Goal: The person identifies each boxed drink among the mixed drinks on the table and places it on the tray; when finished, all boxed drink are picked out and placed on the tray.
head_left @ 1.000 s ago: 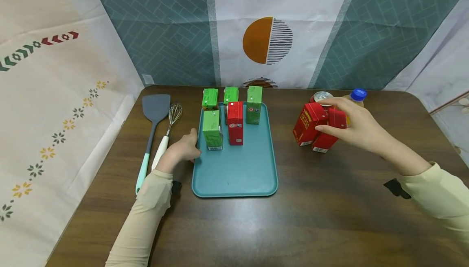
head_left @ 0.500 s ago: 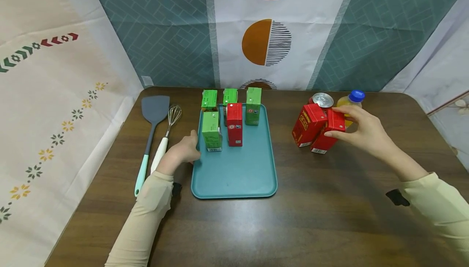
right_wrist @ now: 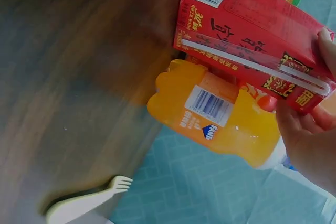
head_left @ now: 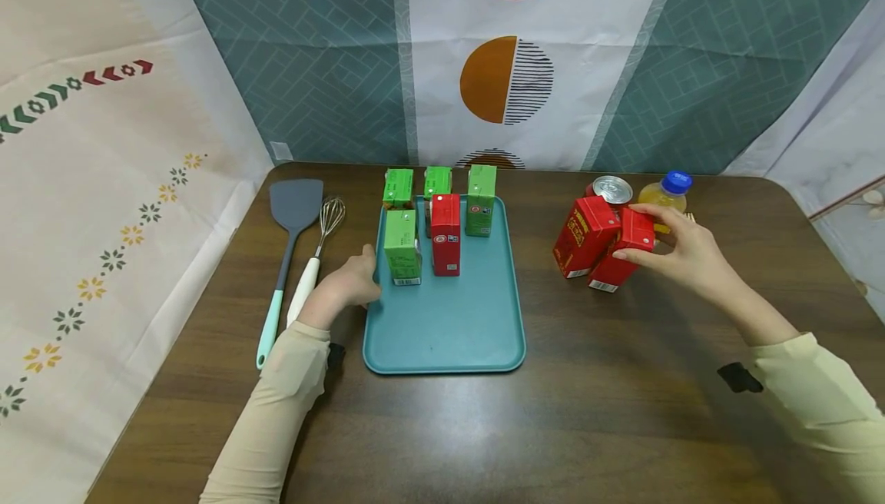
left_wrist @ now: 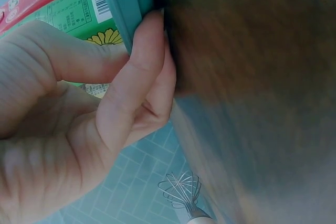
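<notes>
At the left rim of the teal tray [head_left: 445,335], my left hand [head_left: 351,277] pinches the edge, with the thumb above and the fingers curled beneath in the left wrist view. My right hand [head_left: 694,254] holds the top of a red drink carton [head_left: 621,252] between thumb and fingers; the carton is tilted. It leans close to a second red carton [head_left: 583,237] on its left. On the tray stand another red carton [head_left: 445,235] and a green carton [head_left: 402,247] beside it. More green cartons [head_left: 480,200] are at the tray's far end.
Behind the held carton stand a soda can [head_left: 611,190] and a blue-capped orange drink bottle [right_wrist: 215,111]. A pale fork [right_wrist: 89,202] lies on the table near the bottle. Left of the tray lie a spatula [head_left: 295,208] and a whisk [head_left: 304,286].
My right hand has drawn slightly right, its fingers settling on the right-hand red carton and uncovering the can and bottle. The left hand stays on the tray rim.
</notes>
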Tool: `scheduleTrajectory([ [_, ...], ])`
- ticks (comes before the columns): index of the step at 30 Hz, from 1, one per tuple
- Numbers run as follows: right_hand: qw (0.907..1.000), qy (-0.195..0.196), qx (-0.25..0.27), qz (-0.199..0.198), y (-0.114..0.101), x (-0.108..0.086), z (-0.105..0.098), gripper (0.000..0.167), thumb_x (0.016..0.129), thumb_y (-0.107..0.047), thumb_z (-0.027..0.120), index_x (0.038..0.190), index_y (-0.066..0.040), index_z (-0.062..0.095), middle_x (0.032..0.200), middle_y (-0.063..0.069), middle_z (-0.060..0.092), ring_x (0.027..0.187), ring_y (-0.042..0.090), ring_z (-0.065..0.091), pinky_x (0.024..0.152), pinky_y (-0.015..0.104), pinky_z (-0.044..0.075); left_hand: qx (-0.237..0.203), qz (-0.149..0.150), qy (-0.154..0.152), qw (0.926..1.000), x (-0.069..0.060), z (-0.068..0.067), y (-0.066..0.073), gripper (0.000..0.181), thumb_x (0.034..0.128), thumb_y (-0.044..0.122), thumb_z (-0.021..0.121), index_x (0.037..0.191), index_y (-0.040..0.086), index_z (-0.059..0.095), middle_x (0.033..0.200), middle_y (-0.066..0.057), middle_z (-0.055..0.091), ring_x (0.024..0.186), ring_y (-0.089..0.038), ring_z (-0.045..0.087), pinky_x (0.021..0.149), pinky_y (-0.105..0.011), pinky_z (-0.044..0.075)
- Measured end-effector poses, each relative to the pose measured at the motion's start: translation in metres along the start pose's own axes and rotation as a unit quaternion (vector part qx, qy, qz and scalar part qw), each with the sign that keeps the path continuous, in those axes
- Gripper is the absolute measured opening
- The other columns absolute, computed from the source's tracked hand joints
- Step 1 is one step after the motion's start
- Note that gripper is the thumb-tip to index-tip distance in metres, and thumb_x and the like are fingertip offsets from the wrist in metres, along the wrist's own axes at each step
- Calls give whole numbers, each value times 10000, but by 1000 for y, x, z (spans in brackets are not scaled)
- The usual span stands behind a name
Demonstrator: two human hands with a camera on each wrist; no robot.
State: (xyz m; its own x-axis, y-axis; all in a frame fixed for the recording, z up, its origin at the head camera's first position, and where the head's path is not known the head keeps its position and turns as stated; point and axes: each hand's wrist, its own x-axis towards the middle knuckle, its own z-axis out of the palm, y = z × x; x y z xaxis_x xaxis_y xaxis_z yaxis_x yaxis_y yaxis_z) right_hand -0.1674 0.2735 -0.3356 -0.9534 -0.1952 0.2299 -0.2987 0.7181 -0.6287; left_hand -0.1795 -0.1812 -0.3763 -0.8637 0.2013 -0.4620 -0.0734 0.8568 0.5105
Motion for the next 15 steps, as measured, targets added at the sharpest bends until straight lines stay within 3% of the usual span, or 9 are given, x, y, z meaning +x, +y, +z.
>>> scheduleTrajectory([
  [3,9999,95,93,-70,4,-4,5,657,744,-167,788,1315,-59,481,1208,146,541,1038,149,556,731,-8,365,25,2,-31,10000,0,1,0,846,791,-50,465,1421,-144,-91,1018,-333,602,554,-213,626,486,-272,447],
  [7,9987,485,95,-117,7,-7,8,649,724,-159,803,1305,-93,522,1180,114,569,943,-101,456,722,0,378,68,24,-56,10000,-1,1,0,850,800,-34,470,1424,-136,-98,906,-275,637,545,-217,617,479,-275,432],
  [15,9946,1004,206,-167,7,-16,6,647,652,-123,849,1250,-118,603,1132,71,604,886,-220,494,731,20,397,79,34,-57,9999,-2,-2,-1,839,810,-29,468,1416,-151,-99,949,-316,627,545,-222,621,494,-287,447],
])
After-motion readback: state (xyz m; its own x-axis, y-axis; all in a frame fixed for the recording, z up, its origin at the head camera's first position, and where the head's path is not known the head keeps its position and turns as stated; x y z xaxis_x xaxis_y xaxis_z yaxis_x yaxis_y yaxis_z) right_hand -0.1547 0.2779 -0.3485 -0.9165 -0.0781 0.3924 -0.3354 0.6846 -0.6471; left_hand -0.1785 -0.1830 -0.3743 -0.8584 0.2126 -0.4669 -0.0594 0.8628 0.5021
